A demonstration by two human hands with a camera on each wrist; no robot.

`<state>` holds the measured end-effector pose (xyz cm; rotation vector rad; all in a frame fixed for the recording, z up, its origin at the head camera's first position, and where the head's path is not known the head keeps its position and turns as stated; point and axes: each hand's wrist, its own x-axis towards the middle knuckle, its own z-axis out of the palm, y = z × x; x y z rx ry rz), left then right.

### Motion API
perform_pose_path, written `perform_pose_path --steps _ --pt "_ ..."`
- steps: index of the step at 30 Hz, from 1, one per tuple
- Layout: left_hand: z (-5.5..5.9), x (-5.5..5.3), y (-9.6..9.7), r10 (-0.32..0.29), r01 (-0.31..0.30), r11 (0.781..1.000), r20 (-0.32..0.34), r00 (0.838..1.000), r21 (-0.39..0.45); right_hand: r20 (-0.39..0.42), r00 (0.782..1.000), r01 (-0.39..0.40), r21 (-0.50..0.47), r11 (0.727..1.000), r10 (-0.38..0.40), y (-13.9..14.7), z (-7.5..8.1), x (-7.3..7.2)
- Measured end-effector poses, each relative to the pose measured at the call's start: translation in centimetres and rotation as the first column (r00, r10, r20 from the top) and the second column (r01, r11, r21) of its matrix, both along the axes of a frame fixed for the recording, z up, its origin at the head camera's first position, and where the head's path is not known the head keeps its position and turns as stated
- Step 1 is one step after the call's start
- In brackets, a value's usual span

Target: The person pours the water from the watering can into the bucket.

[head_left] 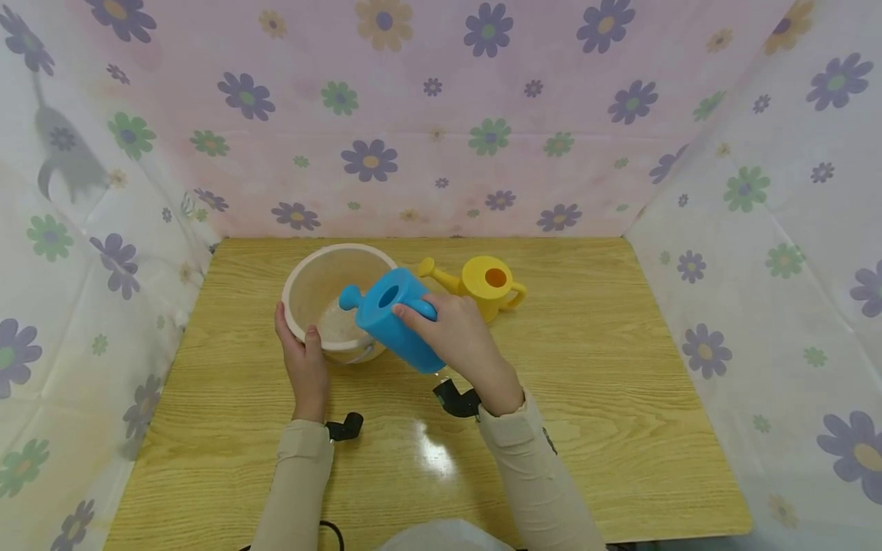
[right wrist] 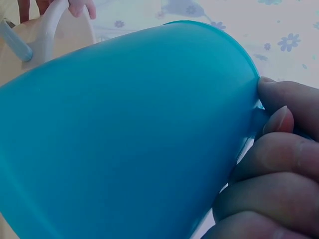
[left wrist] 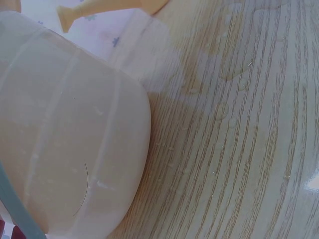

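A pale bucket [head_left: 339, 249] stands on the left half of the table. My left hand [head_left: 307, 375] holds its near-left rim; in the right wrist view the thumb tip [right wrist: 82, 9] hooks inside and the fingers lie outside. My right hand [head_left: 458, 333] grips the handle of a blue watering can [head_left: 406, 333], fingers curled round it. The can hangs tilted, its spout head [head_left: 350, 298] over the bucket's opening. In the left wrist view, only the bucket's outer wall [left wrist: 84, 124] shows, with my left hand mostly hidden.
A yellow watering can [head_left: 475, 279] stands behind the blue one, spout towards the bucket. Water drops [left wrist: 219, 109] dot the wooden table [head_left: 606, 428] beside the bucket. Flower-printed cloth [head_left: 441, 115] walls the back and both sides. A black cable [head_left: 335, 529] lies at the front.
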<state>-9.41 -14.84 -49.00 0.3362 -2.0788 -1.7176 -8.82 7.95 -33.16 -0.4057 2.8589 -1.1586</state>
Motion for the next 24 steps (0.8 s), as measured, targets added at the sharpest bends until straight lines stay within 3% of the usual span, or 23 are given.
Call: perform_pose_path --steps 14,24 --pt "-0.03 0.07 -0.01 0.008 -0.008 1.0 0.004 1.0 -0.008 -0.007 1.0 0.001 -0.009 1.0 -0.001 0.06 -0.01 0.12" --pt "-0.02 0.02 0.03 -0.002 0.002 1.0 0.009 1.0 0.013 0.016 1.0 0.013 -0.076 0.997 -0.011 0.5 -0.61 0.18"
